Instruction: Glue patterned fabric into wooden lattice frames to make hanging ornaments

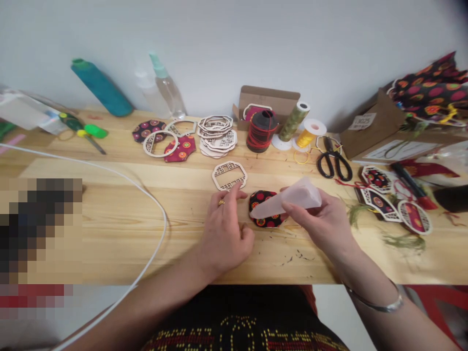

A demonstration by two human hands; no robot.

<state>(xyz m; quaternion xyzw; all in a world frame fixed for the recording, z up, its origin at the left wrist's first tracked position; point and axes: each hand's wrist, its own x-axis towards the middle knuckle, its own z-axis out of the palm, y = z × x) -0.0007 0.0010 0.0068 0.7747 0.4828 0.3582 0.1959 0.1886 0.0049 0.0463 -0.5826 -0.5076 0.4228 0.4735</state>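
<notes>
Right hand clamped on tapered, translucent white plastic bottle.
Bottle tip overlies red-patterned black fabric piece on pale wooden table; left hand, thumb and fingers apart, rests beside the fabric.

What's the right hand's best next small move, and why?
Probably ease the tip of the translucent white tapered bottle along the edge of the black patterned fabric piece: the right hand holds it, tip at that piece's left side, and the pale openwork wooden frame lies separate.

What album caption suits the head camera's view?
Right hand holding a tapered, translucent white bottle over a black, red-patterned fabric piece on a pale wooden table.
</notes>
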